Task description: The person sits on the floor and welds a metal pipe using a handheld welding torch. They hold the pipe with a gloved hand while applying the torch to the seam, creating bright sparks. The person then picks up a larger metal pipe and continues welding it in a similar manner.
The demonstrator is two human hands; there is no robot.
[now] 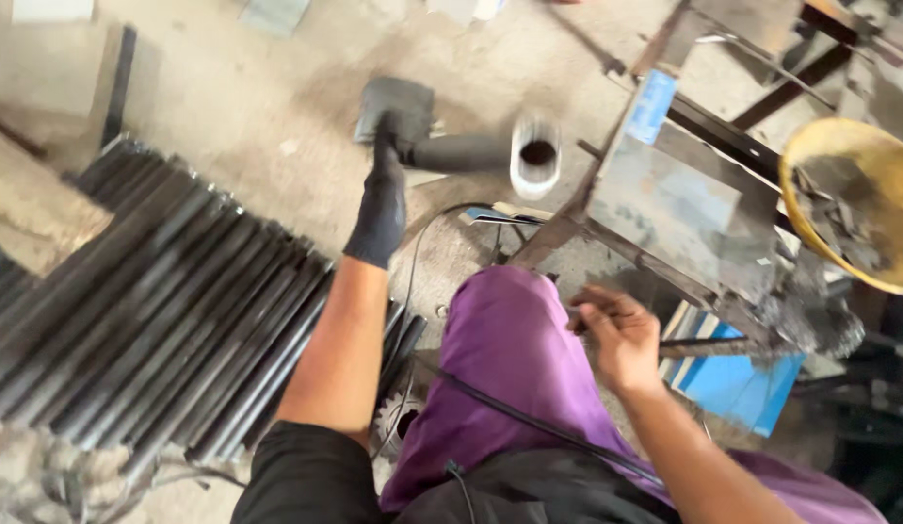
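The person sits low on a dusty concrete floor (248, 107), knees in purple cloth (510, 359). The left hand (379, 209), in a dark glove, stretches forward to a short dark pipe (461, 152) lying on the floor. The gloved fingers are curled at its near end, where it meets a flat dark plate (398, 105); motion blur hides whether they fully close around it, so the grip itself I cannot tell for certain. The far end of the pipe shows a pale, bright rim (536, 155) round an open bore, like freshly cut steel.

The right hand (616, 335) is bare and closed round a thin dark rod (704, 344), which points toward the base of a worn steel stand (665, 209).

The step in hand looks like fetching or repositioning the pipe piece while the rod is kept ready in the other hand. The next move would seem to call for a firm hold on the pipe's near end, since a round, smooth tube with a plate at 1 end is unevenly weighted and could roll or tip.

To the left lies a stack of long dark bars (170, 311), matt and parallel, well apart from the pipe. A thin black cable (529, 422) crosses the lap. At the right, a yellow basin (859, 194) holds grey scraps, and a blue sheet (738, 383) lies under the stand.
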